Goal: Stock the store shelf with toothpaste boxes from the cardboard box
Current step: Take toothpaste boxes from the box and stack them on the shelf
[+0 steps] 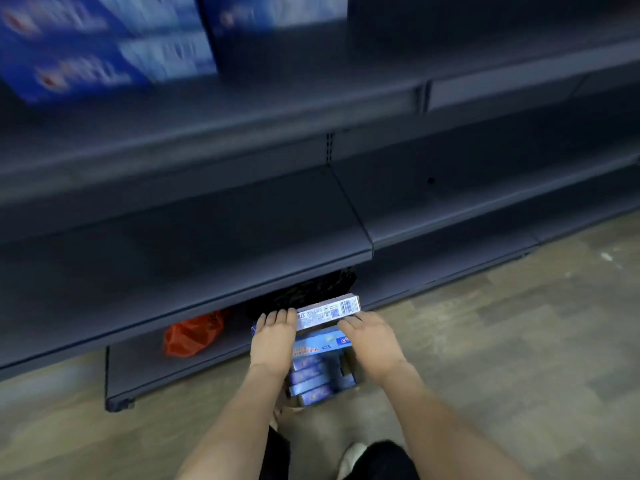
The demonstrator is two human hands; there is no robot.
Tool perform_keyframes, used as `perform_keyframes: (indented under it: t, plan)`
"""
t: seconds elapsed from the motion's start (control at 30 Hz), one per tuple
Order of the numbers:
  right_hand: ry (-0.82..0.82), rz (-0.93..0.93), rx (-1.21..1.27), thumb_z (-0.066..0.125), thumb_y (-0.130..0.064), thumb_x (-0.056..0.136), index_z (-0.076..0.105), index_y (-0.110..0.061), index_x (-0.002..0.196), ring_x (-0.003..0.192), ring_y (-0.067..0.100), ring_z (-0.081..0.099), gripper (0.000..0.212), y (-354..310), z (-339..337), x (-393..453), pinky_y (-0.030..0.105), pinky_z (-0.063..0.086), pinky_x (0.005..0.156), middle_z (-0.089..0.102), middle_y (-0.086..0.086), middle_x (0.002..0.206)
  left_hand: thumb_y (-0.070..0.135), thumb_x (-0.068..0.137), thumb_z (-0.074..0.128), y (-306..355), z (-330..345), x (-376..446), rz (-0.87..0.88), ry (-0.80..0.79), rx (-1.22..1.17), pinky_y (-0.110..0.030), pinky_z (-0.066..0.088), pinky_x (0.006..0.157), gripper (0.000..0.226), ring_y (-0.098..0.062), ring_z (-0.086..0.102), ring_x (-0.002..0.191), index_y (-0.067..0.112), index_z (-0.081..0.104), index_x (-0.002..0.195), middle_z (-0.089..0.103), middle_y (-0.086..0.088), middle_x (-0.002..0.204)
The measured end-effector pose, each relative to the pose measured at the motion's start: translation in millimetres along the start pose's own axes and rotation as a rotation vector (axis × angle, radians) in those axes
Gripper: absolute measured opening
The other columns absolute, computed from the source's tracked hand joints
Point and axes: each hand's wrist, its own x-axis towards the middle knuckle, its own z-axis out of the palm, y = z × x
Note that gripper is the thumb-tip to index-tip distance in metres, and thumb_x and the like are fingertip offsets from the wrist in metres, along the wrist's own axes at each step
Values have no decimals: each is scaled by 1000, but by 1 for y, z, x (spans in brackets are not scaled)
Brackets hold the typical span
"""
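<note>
A: Fingers (277, 317) of left hand (273, 336) and right hand (372, 336) curled over 1 toothpaste box (327, 311), above the cardboard box (348, 367).

B: Lift level, squeezing both ends evenly; then up beside the stocked boxes (104, 46) on the shelf (242, 102).

Two bare forearms are extended forward and downward, side by side. The left hand (273, 336) and right hand (372, 336) are held palm-down, fingers mostly straight, fingertips curved slightly over.
</note>
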Motion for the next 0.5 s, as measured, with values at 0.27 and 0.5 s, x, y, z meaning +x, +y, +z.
perform_keyframes:
  t: [0.27, 0.5]
  plan:
    - [435, -142, -14, 65, 3, 49, 70, -11, 88, 70, 25, 64, 41, 15, -125, 0, 27, 53, 68, 69, 2, 86, 8, 23, 85, -30, -151, -2, 56, 209, 10, -22, 53, 50, 60, -20, 68, 59, 7, 73, 82, 71, -4, 72]
    - [545, -208, -31, 81, 4, 40, 69, -12, 87, 67, 20, 62, 51, 11, -208, 17, 27, 53, 66, 69, -1, 88, 10, 38, 88, -65, -237, -15, -10, 387, 42, -21, 46, 38, 54, -18, 68, 58, 6, 71, 89, 71, 0, 75]
